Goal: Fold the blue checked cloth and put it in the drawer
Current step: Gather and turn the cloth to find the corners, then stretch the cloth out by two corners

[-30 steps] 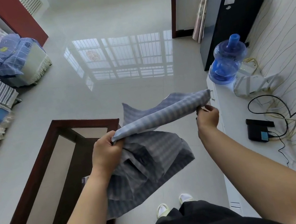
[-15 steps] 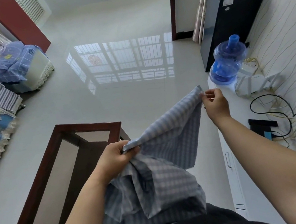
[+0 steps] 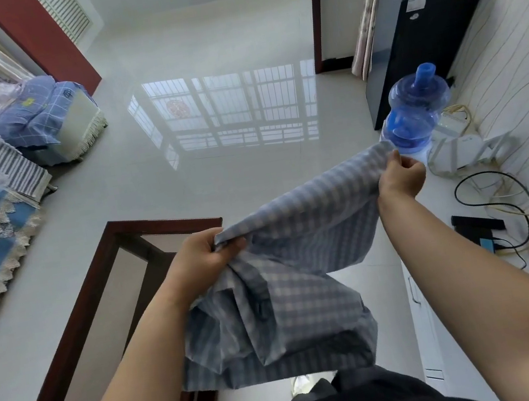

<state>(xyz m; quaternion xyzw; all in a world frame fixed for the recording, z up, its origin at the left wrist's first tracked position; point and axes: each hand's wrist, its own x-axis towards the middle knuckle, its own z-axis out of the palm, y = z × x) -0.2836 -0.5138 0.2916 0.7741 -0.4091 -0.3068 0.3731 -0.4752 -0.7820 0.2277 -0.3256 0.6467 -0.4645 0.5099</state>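
Observation:
The blue checked cloth (image 3: pixel 290 286) hangs in the air in front of me, stretched along its top edge and bunched in loose folds below. My left hand (image 3: pixel 200 255) grips the edge near the middle of the view. My right hand (image 3: pixel 399 175) pinches a corner higher up and to the right, above the white cabinet (image 3: pixel 443 203). A drawer front with a handle (image 3: pixel 415 290) shows on the cabinet's side below my right forearm; it looks closed.
A glass-topped table with a dark wood frame (image 3: pixel 77 316) stands at lower left. On the cabinet sit a blue water bottle (image 3: pixel 415 110), a white device (image 3: pixel 456 152), a black box (image 3: pixel 479 228) and cables. A black appliance (image 3: pixel 418 23) stands behind; covered sofas (image 3: pixel 44 110) line the left.
My right hand has carried its corner up and out to the right, spreading the top edge. The left hand has shifted slightly right, and the bunched lower part hangs lower.

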